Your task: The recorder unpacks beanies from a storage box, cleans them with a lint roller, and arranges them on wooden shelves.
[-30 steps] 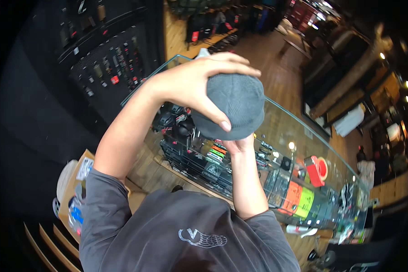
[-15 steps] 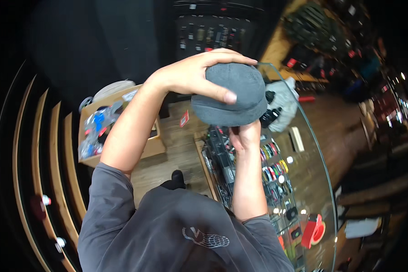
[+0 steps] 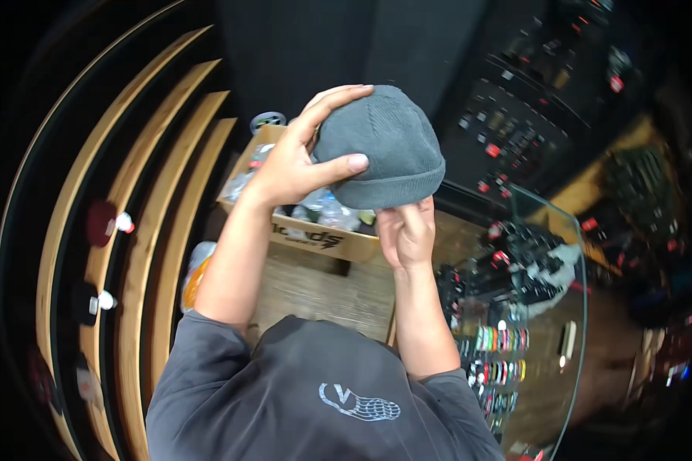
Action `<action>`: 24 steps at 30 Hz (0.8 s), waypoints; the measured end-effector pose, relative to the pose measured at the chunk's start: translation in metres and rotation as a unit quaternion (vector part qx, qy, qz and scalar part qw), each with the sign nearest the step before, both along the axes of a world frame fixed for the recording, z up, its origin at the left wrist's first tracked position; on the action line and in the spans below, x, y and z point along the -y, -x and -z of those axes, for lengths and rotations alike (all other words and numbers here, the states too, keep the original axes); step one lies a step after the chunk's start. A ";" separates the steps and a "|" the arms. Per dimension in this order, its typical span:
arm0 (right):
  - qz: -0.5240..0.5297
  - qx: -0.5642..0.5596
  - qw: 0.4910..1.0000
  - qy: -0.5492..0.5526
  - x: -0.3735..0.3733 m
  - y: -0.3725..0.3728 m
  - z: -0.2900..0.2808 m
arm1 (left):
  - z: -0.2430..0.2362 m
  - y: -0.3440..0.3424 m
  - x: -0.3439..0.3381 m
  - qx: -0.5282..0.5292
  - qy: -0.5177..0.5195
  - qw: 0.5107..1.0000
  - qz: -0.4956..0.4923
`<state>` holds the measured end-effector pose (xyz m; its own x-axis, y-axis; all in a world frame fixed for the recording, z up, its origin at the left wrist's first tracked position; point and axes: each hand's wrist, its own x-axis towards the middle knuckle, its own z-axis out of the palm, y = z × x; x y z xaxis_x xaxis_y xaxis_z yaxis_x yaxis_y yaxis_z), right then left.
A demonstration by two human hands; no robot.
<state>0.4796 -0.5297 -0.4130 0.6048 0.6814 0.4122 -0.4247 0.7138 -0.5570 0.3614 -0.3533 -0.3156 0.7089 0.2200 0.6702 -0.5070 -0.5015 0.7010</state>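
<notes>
A dark grey ribbed beanie (image 3: pixel 380 146) with a turned-up brim is held up in front of me at chest height. My left hand (image 3: pixel 304 157) grips its left side, the thumb across the front and the fingers over the crown. From below, my right hand (image 3: pixel 407 234) holds it at the brim; some of those fingertips are hidden under or inside the beanie.
Curved wooden shelves (image 3: pixel 142 154) with a few caps rise on the left. Behind my arms, a cardboard box (image 3: pixel 323 244) of plastic-wrapped goods stands on the wooden floor. To the right is a glass display case (image 3: pixel 580 307) with small colourful items and a pale block (image 3: pixel 567 339).
My view has turned left, so the shelves and box sit further right in the picture and the glass case has shifted right. Both hands still hold the beanie; my left hand sits more on its side.
</notes>
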 end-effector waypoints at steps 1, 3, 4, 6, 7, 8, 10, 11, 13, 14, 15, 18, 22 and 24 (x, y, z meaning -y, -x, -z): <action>-0.004 -0.050 0.997 0.052 -0.021 0.020 -0.006 | 0.008 0.018 -0.017 0.018 -0.022 0.998 -0.050; -0.107 -0.103 0.989 0.015 -0.060 0.035 0.006 | 0.015 0.051 -0.052 0.020 -0.037 0.995 -0.090; -0.131 -0.130 0.982 0.038 -0.079 0.046 0.007 | 0.021 0.068 -0.068 0.011 -0.027 0.994 -0.109; -0.173 -0.173 0.968 0.056 -0.118 0.066 0.012 | 0.028 0.105 -0.096 0.005 -0.069 0.985 -0.159; -0.197 -0.174 0.963 0.059 -0.137 0.078 0.014 | 0.034 0.124 -0.108 0.002 -0.073 0.982 -0.174; -0.240 -0.187 0.951 0.051 -0.151 0.086 0.014 | 0.040 0.136 -0.117 0.013 -0.064 0.981 -0.184; -0.277 -0.209 0.935 0.069 -0.186 0.112 0.017 | 0.053 0.169 -0.135 0.014 -0.009 0.973 -0.230; -0.316 -0.184 0.928 0.070 -0.204 0.125 0.020 | 0.058 0.183 -0.140 0.016 0.019 0.961 -0.275; -0.358 -0.134 0.920 0.083 -0.237 0.150 0.026 | 0.068 0.214 -0.156 0.001 0.023 0.941 -0.337; -0.333 -0.098 0.932 0.108 -0.250 0.165 0.030 | 0.075 0.227 -0.161 0.002 0.027 0.937 -0.348; -0.303 -0.062 0.942 0.130 -0.259 0.178 0.032 | 0.079 0.238 -0.164 0.001 0.068 0.938 -0.340; -0.321 -0.019 0.939 0.126 -0.290 0.201 0.046 | 0.087 0.263 -0.167 0.003 0.139 0.925 -0.354; -0.400 -0.051 0.906 0.129 -0.326 0.207 0.057 | 0.093 0.278 -0.178 -0.021 0.073 0.880 -0.468; -0.441 -0.061 0.888 0.119 -0.347 0.203 0.060 | 0.091 0.278 -0.187 -0.037 0.051 0.861 -0.504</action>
